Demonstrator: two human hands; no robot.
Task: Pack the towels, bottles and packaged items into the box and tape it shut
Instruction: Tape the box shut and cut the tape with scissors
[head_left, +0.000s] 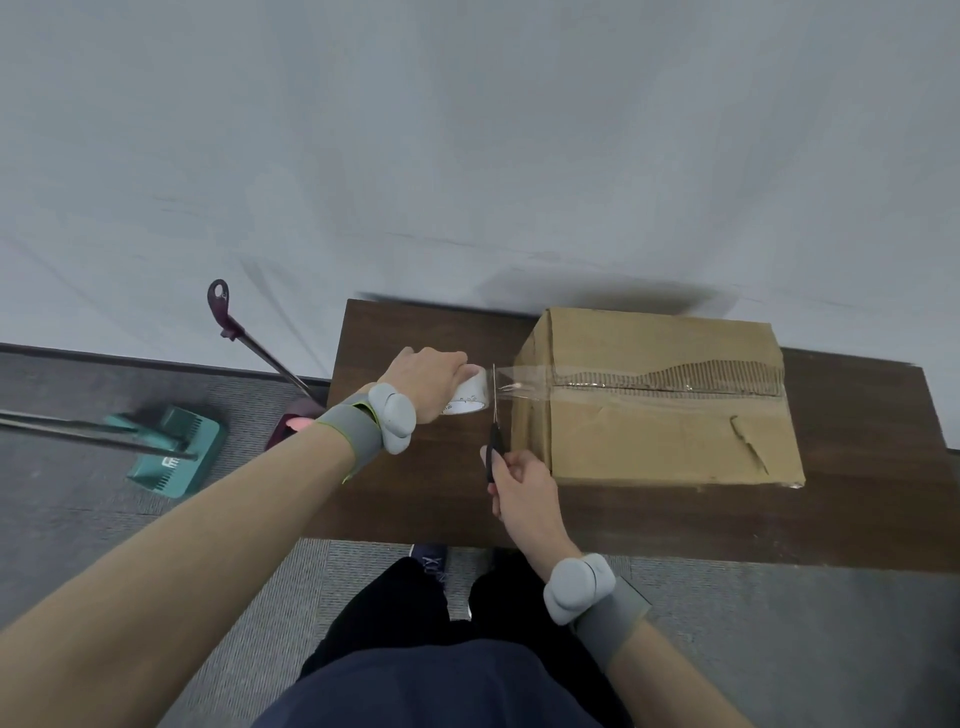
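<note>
A closed cardboard box (660, 436) stands on the dark wooden table (415, 488), with clear tape running along its top seam. My left hand (428, 382) grips a roll of clear tape (470, 397) just left of the box. A stretch of tape (519, 387) spans from the roll to the box's left end. My right hand (524, 486) holds black-handled scissors (494, 441), blades pointing up at the stretched tape beside the roll. No towels, bottles or packaged items are in view.
A teal dustpan (174, 449) with a long handle lies on the grey carpet to the left. A maroon-handled broom (244, 343) leans by the table's left edge. A white wall rises behind the table. My legs and a shoe show below the table's near edge.
</note>
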